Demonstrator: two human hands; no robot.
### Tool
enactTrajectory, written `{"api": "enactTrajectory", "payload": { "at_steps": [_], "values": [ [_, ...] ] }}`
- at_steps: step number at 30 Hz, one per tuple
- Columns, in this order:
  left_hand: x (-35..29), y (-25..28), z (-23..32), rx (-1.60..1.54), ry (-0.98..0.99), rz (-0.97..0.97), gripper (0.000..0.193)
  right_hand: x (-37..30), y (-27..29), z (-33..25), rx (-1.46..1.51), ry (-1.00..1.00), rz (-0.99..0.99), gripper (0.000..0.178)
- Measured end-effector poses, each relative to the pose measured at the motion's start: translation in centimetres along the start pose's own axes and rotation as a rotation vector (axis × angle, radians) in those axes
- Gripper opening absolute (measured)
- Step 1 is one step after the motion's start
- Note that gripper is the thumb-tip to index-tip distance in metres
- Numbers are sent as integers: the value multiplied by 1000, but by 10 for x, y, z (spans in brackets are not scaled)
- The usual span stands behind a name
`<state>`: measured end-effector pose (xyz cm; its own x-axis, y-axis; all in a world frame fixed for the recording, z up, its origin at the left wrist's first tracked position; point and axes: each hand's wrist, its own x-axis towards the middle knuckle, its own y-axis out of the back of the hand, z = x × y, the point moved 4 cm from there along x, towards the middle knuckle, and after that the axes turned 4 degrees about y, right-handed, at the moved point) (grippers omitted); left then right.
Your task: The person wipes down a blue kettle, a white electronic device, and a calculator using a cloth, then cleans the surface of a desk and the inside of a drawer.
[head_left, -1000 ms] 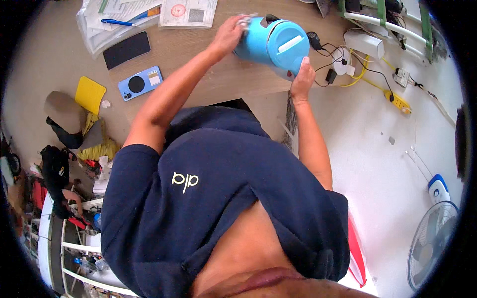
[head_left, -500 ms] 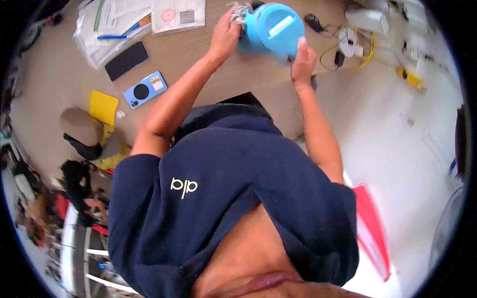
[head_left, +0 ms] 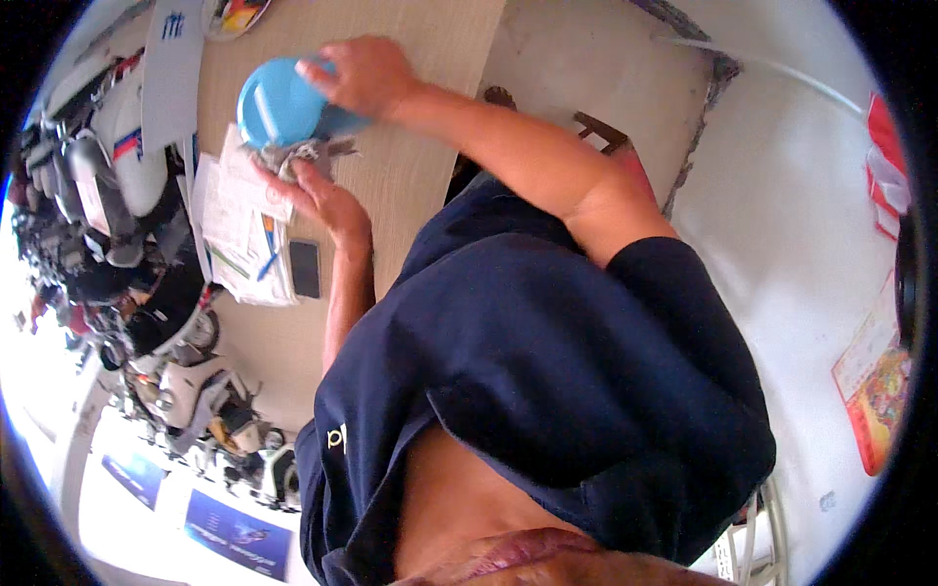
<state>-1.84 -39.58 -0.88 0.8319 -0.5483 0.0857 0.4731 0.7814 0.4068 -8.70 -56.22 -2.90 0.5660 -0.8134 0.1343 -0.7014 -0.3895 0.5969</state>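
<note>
— Blue pot on the wooden table, tilted, round face turned up and left. Right hand on top, fingers spread flat over the shell, pressing rather than gripping.

— And the left hand?

— Just below the pot, fingers bunched on a grey rag tucked against the lower edge. Closed on cloth, thumb side hidden.

— Good way to wipe here?

— Probably: hold firm from above, rub in short strokes along the rim, turn a little, repeat. Worth keeping the rag clear of the papers and the phone lying just beside the wrist.

— Risk?

— Slipping off the curved shell, likely, if pressed off-centre.
</note>
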Motion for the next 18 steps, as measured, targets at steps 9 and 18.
{"api": "enactTrajectory", "payload": {
  "at_steps": [9, 18],
  "values": [
    [103, -30, 64, 745, -478, -393, 39, -4, 4, -3, 240, -30, -92, 48],
    [154, -114, 80, 790, 26, -836, 38, -1, -1, 15, 421, 12, -231, 40]
  ]
}}
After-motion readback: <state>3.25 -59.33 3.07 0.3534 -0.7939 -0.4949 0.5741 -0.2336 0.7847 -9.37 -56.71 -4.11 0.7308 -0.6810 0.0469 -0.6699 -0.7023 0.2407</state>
